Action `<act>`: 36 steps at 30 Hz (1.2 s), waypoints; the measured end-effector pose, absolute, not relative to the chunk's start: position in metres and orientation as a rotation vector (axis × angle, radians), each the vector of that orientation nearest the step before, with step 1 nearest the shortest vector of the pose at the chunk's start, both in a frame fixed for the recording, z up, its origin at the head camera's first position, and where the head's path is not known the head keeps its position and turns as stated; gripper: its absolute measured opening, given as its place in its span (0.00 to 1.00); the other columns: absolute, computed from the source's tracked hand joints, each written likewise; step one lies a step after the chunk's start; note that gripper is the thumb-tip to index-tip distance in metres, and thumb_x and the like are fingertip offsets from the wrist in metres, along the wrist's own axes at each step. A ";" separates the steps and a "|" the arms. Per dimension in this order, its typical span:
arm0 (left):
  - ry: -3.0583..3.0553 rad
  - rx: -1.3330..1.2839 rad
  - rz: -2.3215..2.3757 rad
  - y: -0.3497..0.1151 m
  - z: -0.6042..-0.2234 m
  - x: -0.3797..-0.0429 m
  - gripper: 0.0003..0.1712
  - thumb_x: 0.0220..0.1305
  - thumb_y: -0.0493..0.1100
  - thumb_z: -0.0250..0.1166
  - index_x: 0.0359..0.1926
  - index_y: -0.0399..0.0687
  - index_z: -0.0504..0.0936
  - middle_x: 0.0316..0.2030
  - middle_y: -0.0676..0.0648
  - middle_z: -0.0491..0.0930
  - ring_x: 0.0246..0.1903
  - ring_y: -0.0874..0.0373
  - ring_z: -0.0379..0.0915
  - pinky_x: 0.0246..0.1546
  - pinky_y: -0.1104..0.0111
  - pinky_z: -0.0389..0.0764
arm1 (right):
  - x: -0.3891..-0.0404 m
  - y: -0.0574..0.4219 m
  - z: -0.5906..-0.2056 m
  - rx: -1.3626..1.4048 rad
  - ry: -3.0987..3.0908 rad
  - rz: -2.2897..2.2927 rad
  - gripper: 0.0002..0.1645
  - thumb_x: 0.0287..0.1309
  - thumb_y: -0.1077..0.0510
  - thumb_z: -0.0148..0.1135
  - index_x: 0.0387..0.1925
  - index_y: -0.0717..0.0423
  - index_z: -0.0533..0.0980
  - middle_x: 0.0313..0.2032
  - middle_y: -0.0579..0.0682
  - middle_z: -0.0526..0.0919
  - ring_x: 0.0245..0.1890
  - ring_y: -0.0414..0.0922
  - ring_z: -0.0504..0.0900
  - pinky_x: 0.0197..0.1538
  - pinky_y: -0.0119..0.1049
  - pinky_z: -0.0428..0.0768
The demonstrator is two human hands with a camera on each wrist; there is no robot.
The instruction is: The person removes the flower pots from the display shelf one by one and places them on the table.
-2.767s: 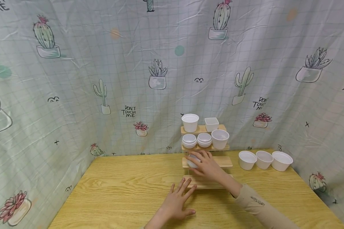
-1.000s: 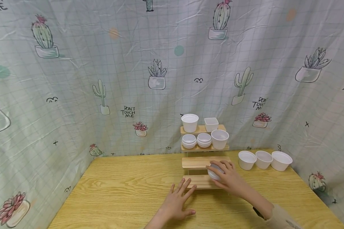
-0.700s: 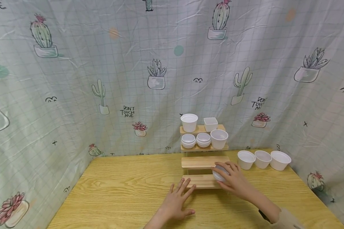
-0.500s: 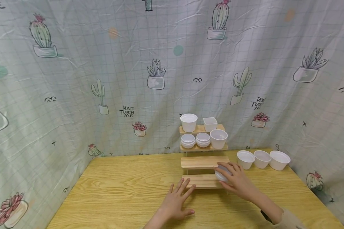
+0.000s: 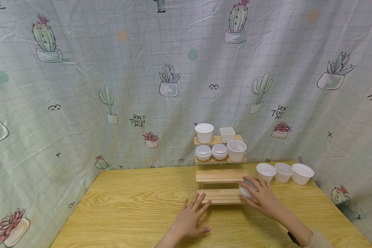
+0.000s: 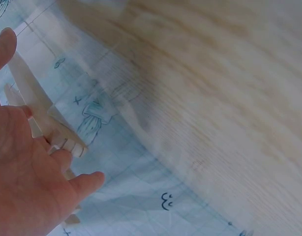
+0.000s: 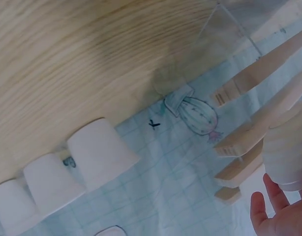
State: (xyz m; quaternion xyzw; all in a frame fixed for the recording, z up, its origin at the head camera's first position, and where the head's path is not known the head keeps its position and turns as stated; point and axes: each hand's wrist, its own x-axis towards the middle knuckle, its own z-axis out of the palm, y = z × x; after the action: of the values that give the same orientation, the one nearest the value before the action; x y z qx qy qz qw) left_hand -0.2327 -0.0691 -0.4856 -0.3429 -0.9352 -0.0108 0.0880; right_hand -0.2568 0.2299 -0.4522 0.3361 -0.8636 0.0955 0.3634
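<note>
The right hand [image 5: 264, 199] grips a cup [image 5: 246, 191] at the right end of the shelf [image 5: 221, 175]; the left hand [image 5: 190, 217] lies spread at the shelf's front.

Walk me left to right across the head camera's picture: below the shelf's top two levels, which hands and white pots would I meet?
Left hand, white pot held by the right hand, middle pot of three in a row, rightmost pot. Left out: the leftmost pot, which the right hand overlaps.
</note>
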 end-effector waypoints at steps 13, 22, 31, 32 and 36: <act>-2.786 -1.022 -0.054 -0.069 -0.486 -0.232 0.46 0.52 0.69 0.52 0.68 0.61 0.49 0.69 0.47 0.45 0.68 0.48 0.45 0.57 0.45 0.63 | -0.256 0.243 -0.459 0.810 -2.232 0.268 0.34 0.35 0.51 0.71 0.50 0.48 0.73 0.48 0.56 0.73 0.43 0.50 0.66 0.38 0.47 0.65; -2.795 -1.024 -0.081 -0.070 -0.486 -0.232 0.46 0.52 0.69 0.53 0.68 0.61 0.48 0.69 0.47 0.44 0.68 0.47 0.44 0.56 0.44 0.62 | -0.258 0.253 -0.466 0.789 -2.231 0.275 0.27 0.48 0.44 0.62 0.51 0.48 0.73 0.49 0.55 0.72 0.43 0.53 0.67 0.37 0.43 0.61; -2.795 -1.008 -0.060 -0.070 -0.487 -0.232 0.46 0.52 0.69 0.53 0.68 0.62 0.48 0.69 0.48 0.44 0.68 0.49 0.44 0.56 0.44 0.63 | -0.259 0.263 -0.474 0.749 -2.267 0.257 0.29 0.38 0.50 0.70 0.46 0.52 0.74 0.47 0.57 0.72 0.42 0.53 0.67 0.38 0.47 0.61; -2.792 -1.010 -0.062 -0.070 -0.487 -0.232 0.46 0.52 0.69 0.53 0.68 0.62 0.48 0.69 0.48 0.44 0.68 0.49 0.44 0.56 0.44 0.62 | -0.260 0.264 -0.475 0.741 -2.273 0.254 0.29 0.36 0.51 0.70 0.46 0.53 0.74 0.47 0.57 0.72 0.42 0.53 0.68 0.38 0.47 0.62; -2.778 -1.015 -0.064 -0.069 -0.487 -0.233 0.47 0.51 0.70 0.53 0.68 0.62 0.48 0.70 0.48 0.44 0.68 0.49 0.43 0.57 0.44 0.62 | -0.261 0.269 -0.478 0.704 -2.292 0.235 0.31 0.33 0.53 0.72 0.45 0.52 0.74 0.47 0.56 0.72 0.41 0.55 0.69 0.37 0.48 0.62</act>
State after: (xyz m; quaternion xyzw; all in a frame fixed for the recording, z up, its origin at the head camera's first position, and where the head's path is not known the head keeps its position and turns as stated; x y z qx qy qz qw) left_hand -0.2333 -0.0688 -0.4873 -0.3417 -0.9351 -0.0214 0.0917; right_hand -0.2608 0.2690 -0.4779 0.2729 -0.8883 0.0911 0.3580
